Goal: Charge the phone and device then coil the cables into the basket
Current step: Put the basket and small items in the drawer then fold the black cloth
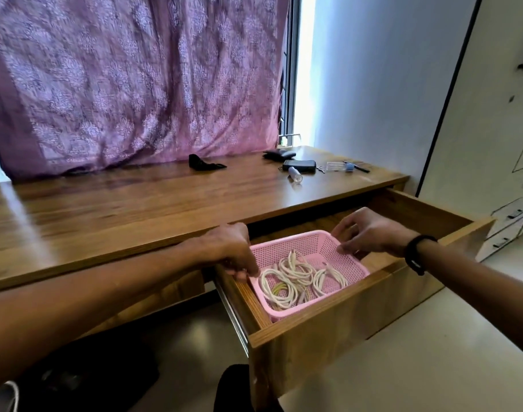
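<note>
Head view: a pink basket (328, 245) holding coiled white cables (287, 281) sits in the open drawer (358, 319) of the wooden table (120, 209). Left hand (230, 248) grips the basket's left rim with curled fingers; right hand (367, 230) pinches the far right rim. A dark phone (299, 166) lies on the table's far right.

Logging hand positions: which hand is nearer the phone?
Right. The right hand is at the basket's far right rim, below the phone; the left hand is farther left.
</note>
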`<state>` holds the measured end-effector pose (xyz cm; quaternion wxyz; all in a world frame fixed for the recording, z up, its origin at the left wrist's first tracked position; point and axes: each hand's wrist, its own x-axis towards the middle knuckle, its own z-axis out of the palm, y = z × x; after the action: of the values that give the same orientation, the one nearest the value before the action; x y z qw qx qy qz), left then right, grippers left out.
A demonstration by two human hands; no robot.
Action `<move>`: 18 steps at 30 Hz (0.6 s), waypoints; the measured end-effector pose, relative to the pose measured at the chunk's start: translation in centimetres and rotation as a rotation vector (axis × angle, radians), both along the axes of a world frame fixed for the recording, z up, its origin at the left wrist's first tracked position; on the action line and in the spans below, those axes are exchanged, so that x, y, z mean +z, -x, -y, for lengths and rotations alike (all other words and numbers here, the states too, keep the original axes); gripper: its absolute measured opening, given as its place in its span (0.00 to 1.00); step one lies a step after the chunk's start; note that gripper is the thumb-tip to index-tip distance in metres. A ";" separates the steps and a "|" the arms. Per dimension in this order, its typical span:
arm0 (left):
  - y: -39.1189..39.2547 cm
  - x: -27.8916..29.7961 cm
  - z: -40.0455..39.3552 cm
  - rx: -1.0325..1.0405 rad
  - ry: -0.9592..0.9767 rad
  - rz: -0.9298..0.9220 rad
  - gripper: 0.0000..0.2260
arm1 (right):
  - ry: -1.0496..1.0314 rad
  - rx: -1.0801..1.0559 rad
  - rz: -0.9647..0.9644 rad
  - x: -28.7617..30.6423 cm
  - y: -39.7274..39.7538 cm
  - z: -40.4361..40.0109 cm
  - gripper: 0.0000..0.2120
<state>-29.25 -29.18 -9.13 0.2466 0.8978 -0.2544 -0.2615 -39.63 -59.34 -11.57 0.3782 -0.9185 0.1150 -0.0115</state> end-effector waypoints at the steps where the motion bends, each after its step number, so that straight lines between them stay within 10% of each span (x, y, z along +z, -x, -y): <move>1: 0.0 -0.1 0.0 -0.024 -0.057 0.073 0.16 | 0.001 -0.002 -0.008 -0.4 -0.1 0.0 0.13; 18: 0.2 -1.1 1.5 -0.016 -0.342 0.602 0.16 | -0.072 0.019 -0.029 -1.4 -2.1 -0.5 0.07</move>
<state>-29.45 -30.66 -10.23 0.0047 0.9610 -0.2751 -0.0258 -37.49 -58.84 -13.01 0.4095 -0.9054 0.1120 0.0095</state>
